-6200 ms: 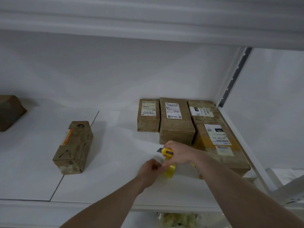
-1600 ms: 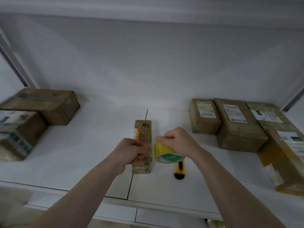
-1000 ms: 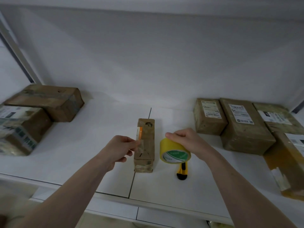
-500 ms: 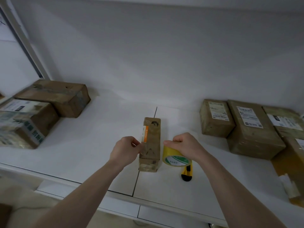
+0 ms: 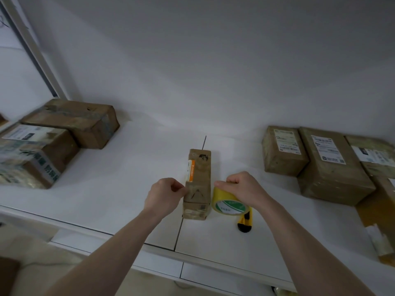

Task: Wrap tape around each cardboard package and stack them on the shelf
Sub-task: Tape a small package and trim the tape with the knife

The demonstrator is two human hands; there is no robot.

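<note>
In the middle of the white shelf (image 5: 119, 180), straddling the seam between two panels, a narrow cardboard package (image 5: 198, 184) lies lengthwise, its far end pointing toward the back wall and an orange-and-white label (image 5: 190, 170) running along its upper left edge. The left hand (image 5: 164, 195) is curled at the package's left side, thumb and fingertips pinched together right against the near left edge (whether they grip a tape end there is too fine to tell). The right hand (image 5: 243, 186) is clamped on a roll of yellow tape (image 5: 228, 202), fingers wrapped over its top, the roll tilted so its green-and-white core label faces the camera and its left edge touches the package's right side. Just beside and partly under the roll lies a yellow utility knife (image 5: 245, 223) with a black end, flat on the shelf. To the right, a row of taped brown packages (image 5: 324, 165) with white shipping labels sits close together, running off the right edge. To the left, well apart from the hands, a long brown box (image 5: 72, 122) rests behind a blurred box with printed tape (image 5: 34, 157). A pale upright post (image 5: 36, 50) of the shelving rises at the far left.
</note>
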